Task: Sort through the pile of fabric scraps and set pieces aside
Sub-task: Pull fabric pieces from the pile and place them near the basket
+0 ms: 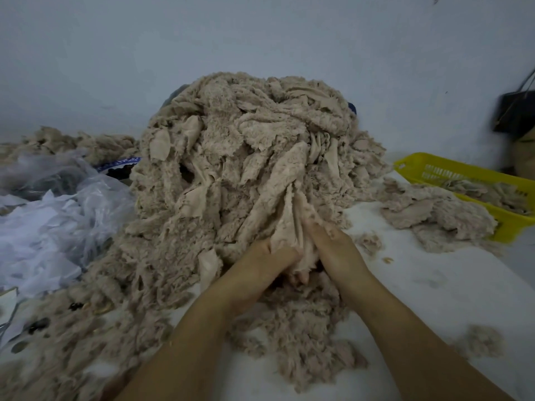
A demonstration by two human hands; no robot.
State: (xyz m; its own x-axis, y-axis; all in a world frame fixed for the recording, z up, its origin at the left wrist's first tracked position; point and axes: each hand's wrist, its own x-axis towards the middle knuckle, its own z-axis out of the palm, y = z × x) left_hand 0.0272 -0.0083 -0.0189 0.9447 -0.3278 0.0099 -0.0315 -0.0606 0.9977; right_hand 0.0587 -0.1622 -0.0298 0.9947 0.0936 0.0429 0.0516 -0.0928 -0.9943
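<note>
**Hand Position at Pile Base**

Left hand point(269, 261) and right hand point(333, 244) work side by side, each with fingers curled into one beige fleece scrap point(286, 224) at the near foot of the pile point(246, 146) on the white table point(434, 287). To the right, a smaller heap point(428, 209) lies against the yellow basket point(505, 225). To the left, beyond the plastic bags point(58, 215), a blue printed strip point(120, 164) is too blurred to read.

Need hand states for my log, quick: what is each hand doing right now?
Left hand: closed, gripping the fabric scrap.
Right hand: closed on the same fabric scrap, fingertips buried in it.
</note>
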